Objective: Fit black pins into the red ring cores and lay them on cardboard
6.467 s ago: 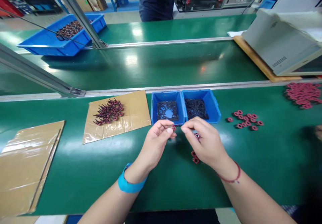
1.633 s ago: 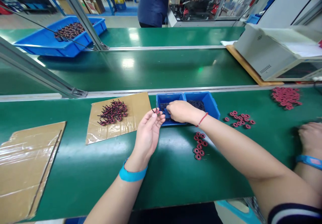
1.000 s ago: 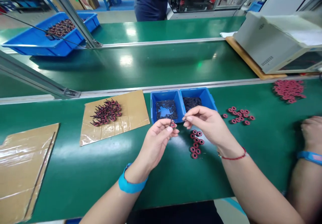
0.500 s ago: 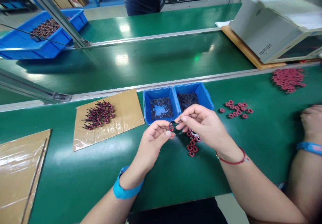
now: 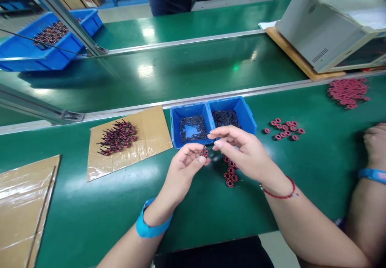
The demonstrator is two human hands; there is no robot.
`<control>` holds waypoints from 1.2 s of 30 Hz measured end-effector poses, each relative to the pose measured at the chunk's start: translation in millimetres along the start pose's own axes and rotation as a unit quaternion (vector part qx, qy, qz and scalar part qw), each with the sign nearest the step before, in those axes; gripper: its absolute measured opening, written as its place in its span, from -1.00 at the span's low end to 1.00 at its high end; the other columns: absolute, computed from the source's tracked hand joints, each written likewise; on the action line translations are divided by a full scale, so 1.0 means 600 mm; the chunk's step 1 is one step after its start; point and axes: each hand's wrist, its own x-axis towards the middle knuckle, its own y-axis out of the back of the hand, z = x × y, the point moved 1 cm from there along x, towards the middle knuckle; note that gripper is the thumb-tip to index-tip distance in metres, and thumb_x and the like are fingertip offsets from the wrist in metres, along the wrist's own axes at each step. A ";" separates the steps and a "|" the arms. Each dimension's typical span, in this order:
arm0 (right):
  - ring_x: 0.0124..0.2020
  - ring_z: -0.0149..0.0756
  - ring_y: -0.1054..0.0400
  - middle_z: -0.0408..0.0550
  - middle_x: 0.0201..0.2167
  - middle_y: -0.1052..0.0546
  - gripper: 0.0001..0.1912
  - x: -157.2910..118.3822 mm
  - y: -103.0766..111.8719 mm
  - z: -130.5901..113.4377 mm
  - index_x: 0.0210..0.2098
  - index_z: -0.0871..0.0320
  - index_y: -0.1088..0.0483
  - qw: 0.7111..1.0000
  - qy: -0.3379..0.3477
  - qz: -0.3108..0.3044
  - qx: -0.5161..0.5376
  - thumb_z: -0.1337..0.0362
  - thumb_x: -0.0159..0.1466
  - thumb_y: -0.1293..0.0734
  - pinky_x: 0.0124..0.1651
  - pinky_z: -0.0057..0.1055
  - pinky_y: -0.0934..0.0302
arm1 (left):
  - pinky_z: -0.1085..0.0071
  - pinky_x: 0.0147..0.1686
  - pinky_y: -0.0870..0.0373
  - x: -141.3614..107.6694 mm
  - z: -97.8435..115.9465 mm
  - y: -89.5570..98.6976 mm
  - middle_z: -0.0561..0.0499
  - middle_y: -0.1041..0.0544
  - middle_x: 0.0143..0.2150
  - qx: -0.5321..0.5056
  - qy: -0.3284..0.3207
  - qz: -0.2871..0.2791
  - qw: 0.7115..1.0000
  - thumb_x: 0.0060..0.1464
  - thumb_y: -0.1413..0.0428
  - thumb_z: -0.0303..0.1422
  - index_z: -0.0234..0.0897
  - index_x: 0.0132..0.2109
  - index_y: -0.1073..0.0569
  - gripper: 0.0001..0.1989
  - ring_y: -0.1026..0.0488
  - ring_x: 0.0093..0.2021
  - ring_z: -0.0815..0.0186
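Note:
My left hand (image 5: 185, 164) pinches a small red-and-black wound stator (image 5: 204, 152) between thumb and fingers. A thin dark piece stands up from its top. Close by on the right, my right hand (image 5: 239, 149) hovers with thumb and index finger apart, and nothing shows between them. Beneath and beside it lie several loose stators (image 5: 230, 175), some partly covered by the hand. Behind both hands stand two joined blue bins: the left bin (image 5: 175, 133) contains short black tubes (image 5: 196, 123), and the right bin (image 5: 247, 115) contains more black tubes (image 5: 224, 118).
Stators with black tubes (image 5: 119, 137) lie on a cardboard sheet (image 5: 153, 131) at left. Right of the bins are a small group of stators (image 5: 283, 129) and a larger pile (image 5: 346, 93). Another person's arm (image 5: 375, 151) rests at the right edge. A metal rail (image 5: 144, 109) runs behind.
My right thumb and index finger have parted from their pinch, and the hand has drawn slightly right. My left hand keeps the stator in the same place.

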 end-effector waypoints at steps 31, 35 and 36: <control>-0.12 -0.12 -0.51 0.11 -0.18 -0.65 -0.79 0.101 0.036 0.059 -0.23 0.19 -0.56 0.904 -0.053 -0.016 -0.424 0.32 0.34 -0.26 -0.07 -0.30 -0.28 | 0.10 -0.11 -0.38 0.026 0.066 0.092 -0.10 -0.45 -0.24 0.670 -0.177 0.081 0.716 0.20 -0.07 -0.32 -0.25 -0.12 -0.42 -0.86 -0.42 -0.19 0.08; -0.22 -0.28 -0.52 -0.04 -0.24 -0.65 -0.79 0.073 0.050 0.066 -0.21 0.15 -0.50 0.933 -0.029 0.017 -0.359 0.28 0.38 -0.22 -0.12 -0.39 -0.28 | 0.16 -0.04 -0.37 -0.004 -0.006 0.007 -0.11 -0.48 -0.09 0.582 -0.135 -0.220 0.771 0.23 -0.07 -0.39 -0.21 -0.02 -0.43 -0.81 -0.41 -0.06 0.11; -0.25 -0.30 -0.52 -0.06 -0.26 -0.64 -0.80 0.067 0.052 0.069 -0.21 0.15 -0.49 0.945 -0.022 0.025 -0.326 0.28 0.38 -0.22 -0.14 -0.40 -0.29 | 0.13 -0.01 -0.36 -0.009 -0.022 -0.008 -0.12 -0.48 -0.06 0.577 -0.132 -0.242 0.768 0.21 -0.09 -0.40 -0.21 0.03 -0.42 -0.76 -0.39 -0.04 0.10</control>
